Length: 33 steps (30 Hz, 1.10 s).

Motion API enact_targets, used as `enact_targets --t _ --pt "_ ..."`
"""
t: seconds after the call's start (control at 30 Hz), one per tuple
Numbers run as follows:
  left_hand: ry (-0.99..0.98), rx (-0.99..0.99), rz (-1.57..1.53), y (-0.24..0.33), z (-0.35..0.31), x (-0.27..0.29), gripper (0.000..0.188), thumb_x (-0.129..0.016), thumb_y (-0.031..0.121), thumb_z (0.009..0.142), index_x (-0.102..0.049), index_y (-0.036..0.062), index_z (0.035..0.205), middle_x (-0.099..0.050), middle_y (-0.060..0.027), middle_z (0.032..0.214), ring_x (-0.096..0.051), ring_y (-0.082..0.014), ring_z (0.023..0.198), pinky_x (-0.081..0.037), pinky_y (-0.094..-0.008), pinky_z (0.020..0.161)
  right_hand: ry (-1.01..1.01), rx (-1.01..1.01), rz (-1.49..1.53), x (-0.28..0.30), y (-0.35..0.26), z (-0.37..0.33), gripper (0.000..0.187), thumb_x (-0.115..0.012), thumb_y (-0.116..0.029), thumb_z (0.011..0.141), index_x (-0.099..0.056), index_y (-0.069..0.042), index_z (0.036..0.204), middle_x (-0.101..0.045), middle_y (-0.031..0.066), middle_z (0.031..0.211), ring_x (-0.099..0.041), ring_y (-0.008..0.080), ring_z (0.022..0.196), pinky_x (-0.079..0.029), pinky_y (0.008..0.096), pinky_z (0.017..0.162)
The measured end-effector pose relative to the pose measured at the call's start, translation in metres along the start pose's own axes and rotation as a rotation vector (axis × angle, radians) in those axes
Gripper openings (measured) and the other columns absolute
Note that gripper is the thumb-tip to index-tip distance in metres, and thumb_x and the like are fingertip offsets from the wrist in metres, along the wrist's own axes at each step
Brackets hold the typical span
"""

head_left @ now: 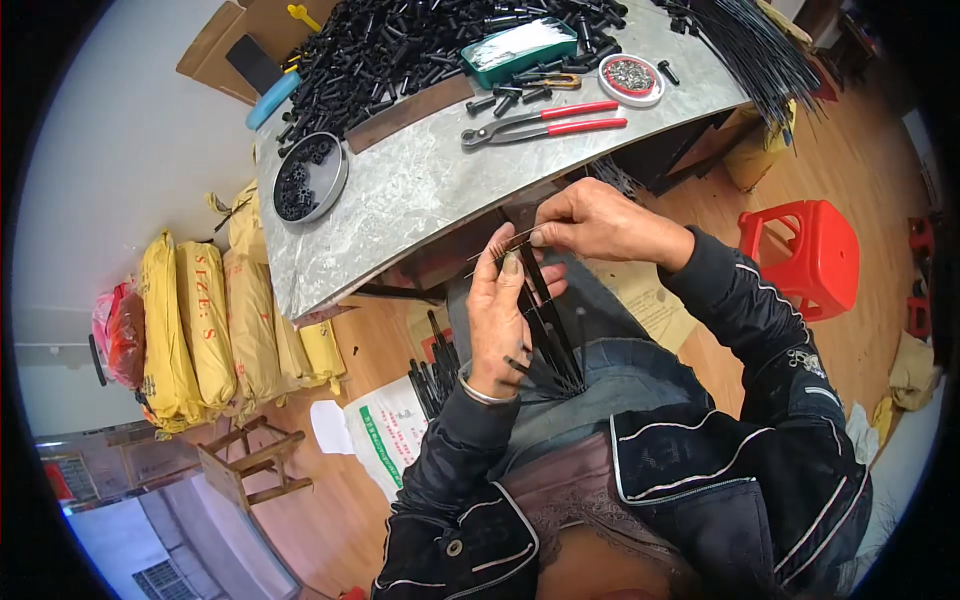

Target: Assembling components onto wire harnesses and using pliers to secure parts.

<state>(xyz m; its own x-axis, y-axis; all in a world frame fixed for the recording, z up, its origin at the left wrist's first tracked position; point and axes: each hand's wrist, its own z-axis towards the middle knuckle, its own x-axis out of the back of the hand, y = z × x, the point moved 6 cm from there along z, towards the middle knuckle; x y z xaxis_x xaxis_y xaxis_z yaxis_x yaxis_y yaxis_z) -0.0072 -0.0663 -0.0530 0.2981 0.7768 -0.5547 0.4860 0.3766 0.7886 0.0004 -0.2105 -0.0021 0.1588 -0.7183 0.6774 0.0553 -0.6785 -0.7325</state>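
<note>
Both hands meet over my lap, just beyond the near edge of the table. My left hand (499, 310) is closed, thumb and fingers pinching thin dark metal rods (516, 240). My right hand (603, 222) pinches the same rods from the right, with thumb and forefinger together. Long black rods (548, 335) slant down from beneath the hands across my lap; their ends fan out beside my left wrist. How the thin rods join these longer ones is too small to tell.
On the grey table (420, 190) lie red-handled cutters (545, 125), a round tray of small black parts (310, 178), a green box (519, 52), a dish of metal bits (631, 77) and heaped black tubes (400, 55). A red stool (815, 255) stands right; yellow sacks (205, 320) lean left.
</note>
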Motion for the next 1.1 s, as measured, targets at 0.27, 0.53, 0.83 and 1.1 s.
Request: enact_targets --t 0.27,0.53,0.83,1.1 --pt "-0.041 -0.117 0.292 0.013 -0.004 0.009 0.027 -0.051 0.015 0.096 -0.057 0.0016 0.118 -0.057 -0.0027 0.113 -0.053 -0.0083 0.099 -0.044 -0.0229 0.085 -0.575 -0.072 0.635 -0.053 0.043 -0.005 0.029 -0.07 -0.014 0.081 -0.061 0.002 0.103 -0.066 0.0028 0.084 -0.06 0.0108 0.073 -0.049 0.0246 0.066" --pt "-0.215 0.272 0.197 0.026 -0.011 0.011 0.045 -0.054 0.015 0.095 -0.045 0.0075 0.138 -0.057 0.0037 0.082 -0.041 -0.0015 0.053 -0.035 -0.0161 0.047 -0.25 -0.214 1.452 -0.112 -0.001 -0.027 0.022 -0.056 -0.007 0.091 -0.059 0.003 0.111 -0.065 0.0107 0.097 -0.064 0.0172 0.086 -0.052 0.0306 0.079" --pt "-0.135 -0.256 0.89 0.17 0.145 0.02 0.051 -0.066 0.023 0.088 -0.048 -0.0003 0.129 -0.054 0.0019 0.069 -0.052 -0.0057 0.058 -0.042 -0.0203 0.048 -0.251 -0.277 1.604 -0.109 0.004 -0.019 0.035 -0.057 -0.015 0.094 -0.051 0.006 0.122 -0.059 0.0215 0.118 -0.061 0.0296 0.106 -0.051 0.0396 0.093" --pt "0.235 -0.632 1.865 0.195 0.287 -0.01 0.032 -0.064 0.024 0.076 -0.068 0.0084 0.103 -0.068 -0.0187 0.095 -0.065 -0.0367 0.091 -0.052 -0.0447 0.079 -0.197 -0.419 1.566 -0.11 0.006 -0.014 0.03 -0.051 -0.012 0.097 -0.051 0.005 0.121 -0.059 0.0202 0.12 -0.06 0.0276 0.109 -0.05 0.0367 0.095"
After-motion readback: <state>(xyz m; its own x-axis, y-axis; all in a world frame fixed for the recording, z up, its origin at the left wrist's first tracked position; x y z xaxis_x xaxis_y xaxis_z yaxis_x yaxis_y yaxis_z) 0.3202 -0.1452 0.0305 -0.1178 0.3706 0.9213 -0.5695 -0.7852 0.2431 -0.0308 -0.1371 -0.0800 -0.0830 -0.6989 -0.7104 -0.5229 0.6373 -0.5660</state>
